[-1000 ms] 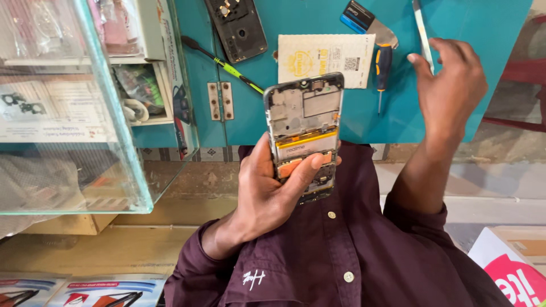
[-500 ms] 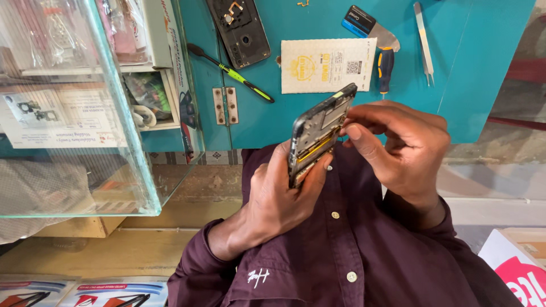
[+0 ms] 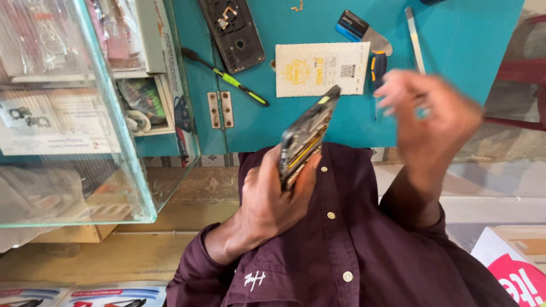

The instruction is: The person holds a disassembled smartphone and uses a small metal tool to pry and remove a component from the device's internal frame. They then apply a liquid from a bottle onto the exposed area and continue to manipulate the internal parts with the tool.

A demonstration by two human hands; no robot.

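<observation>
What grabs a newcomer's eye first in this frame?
The opened phone, tilted edge-on at centre, gripped by the left hand over a maroon shirt. Next, the blurred right hand raised at right, above the teal table. A glass display case fills the left side.

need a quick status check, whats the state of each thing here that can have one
opened phone: back cover off, insides showing, tilted edge-on
left hand: closed around the opened phone
right hand: raised above the table, blurred, grip unclear
phone back panel: detached, lying on the blue table
green screwdriver: lying flat, untouched
</observation>
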